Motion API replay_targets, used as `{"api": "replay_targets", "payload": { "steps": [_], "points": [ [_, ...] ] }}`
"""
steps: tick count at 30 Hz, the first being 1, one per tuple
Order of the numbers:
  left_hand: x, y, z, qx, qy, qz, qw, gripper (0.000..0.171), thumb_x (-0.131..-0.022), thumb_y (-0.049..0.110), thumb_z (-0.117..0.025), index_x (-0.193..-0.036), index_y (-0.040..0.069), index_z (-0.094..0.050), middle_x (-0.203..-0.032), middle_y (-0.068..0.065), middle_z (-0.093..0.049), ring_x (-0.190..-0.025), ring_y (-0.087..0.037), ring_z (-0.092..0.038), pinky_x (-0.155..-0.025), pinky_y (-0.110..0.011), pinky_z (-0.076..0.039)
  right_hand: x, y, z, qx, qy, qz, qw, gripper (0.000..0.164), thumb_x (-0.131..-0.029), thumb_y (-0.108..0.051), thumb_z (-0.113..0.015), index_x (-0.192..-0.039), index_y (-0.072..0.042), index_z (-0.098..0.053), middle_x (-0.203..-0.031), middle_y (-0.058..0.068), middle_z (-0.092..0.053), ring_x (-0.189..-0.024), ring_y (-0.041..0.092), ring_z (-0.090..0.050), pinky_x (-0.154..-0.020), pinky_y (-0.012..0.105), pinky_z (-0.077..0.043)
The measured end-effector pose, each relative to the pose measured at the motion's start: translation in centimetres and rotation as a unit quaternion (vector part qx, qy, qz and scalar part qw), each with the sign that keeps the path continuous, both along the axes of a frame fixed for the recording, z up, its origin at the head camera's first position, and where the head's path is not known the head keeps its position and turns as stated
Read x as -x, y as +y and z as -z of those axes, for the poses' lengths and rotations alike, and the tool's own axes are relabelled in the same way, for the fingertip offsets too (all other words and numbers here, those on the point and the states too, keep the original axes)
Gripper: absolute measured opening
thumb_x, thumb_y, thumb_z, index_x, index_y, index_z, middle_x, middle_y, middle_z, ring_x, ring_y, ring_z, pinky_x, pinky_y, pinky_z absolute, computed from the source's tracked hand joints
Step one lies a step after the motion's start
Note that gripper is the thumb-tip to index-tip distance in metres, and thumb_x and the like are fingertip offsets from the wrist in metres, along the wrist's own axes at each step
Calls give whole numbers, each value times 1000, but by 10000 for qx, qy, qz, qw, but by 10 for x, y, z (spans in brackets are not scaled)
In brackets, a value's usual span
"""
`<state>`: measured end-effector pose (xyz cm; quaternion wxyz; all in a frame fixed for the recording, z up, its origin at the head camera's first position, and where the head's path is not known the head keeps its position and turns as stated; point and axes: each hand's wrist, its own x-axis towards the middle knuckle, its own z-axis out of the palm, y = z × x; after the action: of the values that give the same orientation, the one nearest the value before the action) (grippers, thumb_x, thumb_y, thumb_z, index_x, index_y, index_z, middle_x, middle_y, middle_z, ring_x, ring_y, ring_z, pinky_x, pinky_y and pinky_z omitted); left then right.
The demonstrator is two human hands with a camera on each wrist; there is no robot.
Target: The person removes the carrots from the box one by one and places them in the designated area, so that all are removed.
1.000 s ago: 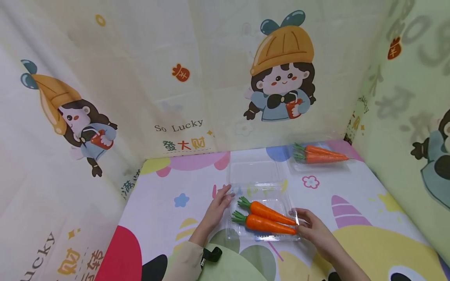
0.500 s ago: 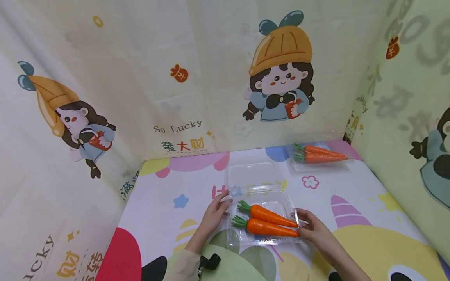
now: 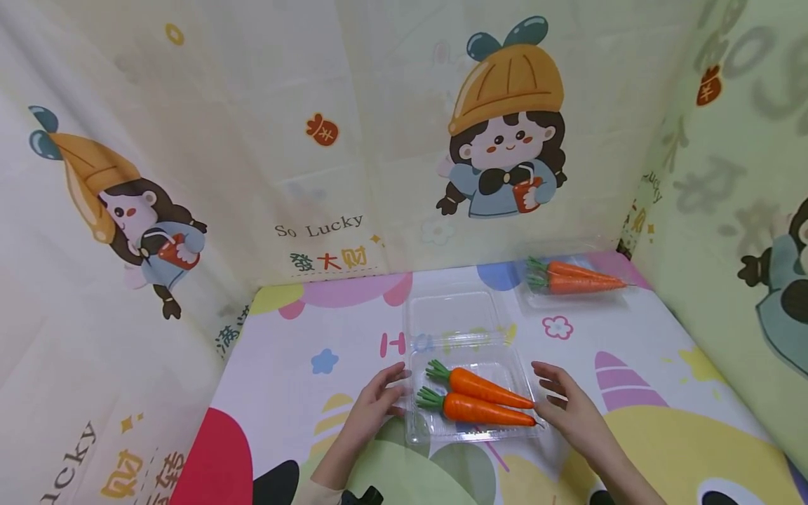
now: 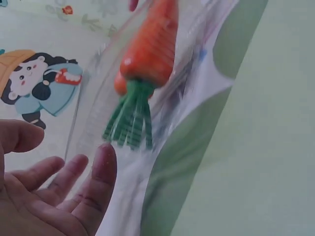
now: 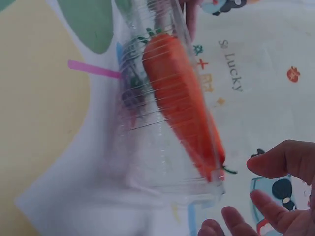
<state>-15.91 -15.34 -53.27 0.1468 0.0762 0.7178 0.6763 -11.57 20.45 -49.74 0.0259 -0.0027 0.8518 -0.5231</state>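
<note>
A clear plastic clamshell box [image 3: 470, 436] sits on the table, its lid [image 3: 451, 313] folded back away from me. Two orange carrots with green tops lie side by side in the base: an upper carrot [image 3: 486, 386] and a lower carrot [image 3: 482, 409]. My left hand [image 3: 374, 403] is beside the box's left wall with fingers loosely spread, near the green tops [image 4: 130, 118] in the left wrist view. At the right wall, close to the carrot tips, my right hand [image 3: 571, 407] has its fingers relaxed and apart. Neither hand grips anything.
At the back right stands another clear box [image 3: 536, 303] with two carrots [image 3: 581, 278] inside. A colourful printed cloth [image 3: 353, 322] covers the table. Printed fabric walls [image 3: 379, 175] rise behind and on both sides.
The box with its carrots shifted slightly toward me, then stopped. Both hands have since let go of its sides; the left hand has drawn back toward me and the right fingers have spread.
</note>
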Motion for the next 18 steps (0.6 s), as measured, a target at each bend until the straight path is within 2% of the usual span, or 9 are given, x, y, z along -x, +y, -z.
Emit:
{"api": "replay_targets", "payload": {
  "steps": [4, 8, 10, 11, 13, 15, 18],
  "points": [
    [-7, 2, -1, -207, -329, -93, 9992, 54, -105, 13, -54, -155, 2, -40, -146, -28, -50, -114, -25, -62, -85, -34, -62, 2, -7, -8, -344, 440, -94, 9984, 51, -92, -9, -73, -140, -7, -58, -141, 13, -61, -127, 37, -59, -104, 37, -54],
    [-10, 4, -3, -513, -722, -320, 9956, 53, -104, 14, -56, -154, 4, -40, -143, -27, -52, -106, -21, -62, -76, -35, -63, 3, -16, -8, -770, 1120, -191, 9905, 44, -89, -9, -77, -131, -14, -65, -132, 2, -67, -121, 28, -62, -102, 35, -54],
    [-10, 5, -5, -647, -895, -415, 9930, 54, -103, 13, -58, -153, 4, -40, -141, -27, -52, -101, -19, -61, -72, -34, -63, 3, -20, -8, -849, 1381, -312, 9863, 41, -89, -8, -78, -128, -17, -67, -127, -3, -68, -118, 26, -63, -98, 31, -55],
    [-9, 6, -5, -697, -960, -434, 9920, 55, -102, 11, -59, -153, 4, -40, -140, -27, -53, -100, -18, -61, -71, -34, -63, 3, -22, -9, -810, 1452, -441, 9851, 40, -89, -8, -78, -126, -16, -67, -126, -3, -68, -117, 27, -63, -97, 34, -57],
    [-9, 7, -4, -760, -1056, -442, 9905, 58, -99, 8, -61, -153, 5, -39, -137, -26, -53, -97, -18, -61, -68, -33, -63, 5, -27, -11, -731, 1362, -754, 9851, 37, -90, -10, -77, -126, -16, -67, -125, -2, -68, -116, 30, -64, -96, 41, -59],
    [-8, 7, -4, -781, -1129, -436, 9896, 62, -96, 5, -63, -153, 5, -38, -132, -22, -55, -94, -18, -61, -66, -32, -63, 9, -30, -13, -733, 1056, -1118, 9854, 35, -93, -16, -76, -126, -15, -66, -126, -1, -67, -116, 32, -64, -97, 48, -58],
    [-6, 7, -2, -799, -1206, -399, 9887, 64, -94, 3, -64, -152, 5, -37, -123, -16, -57, -90, -18, -60, -64, -32, -63, 15, -34, -17, -940, 513, -1648, 9805, 37, -96, -28, -73, -130, -14, -64, -130, 2, -65, -119, 31, -63, -102, 53, -54]
  ]
}}
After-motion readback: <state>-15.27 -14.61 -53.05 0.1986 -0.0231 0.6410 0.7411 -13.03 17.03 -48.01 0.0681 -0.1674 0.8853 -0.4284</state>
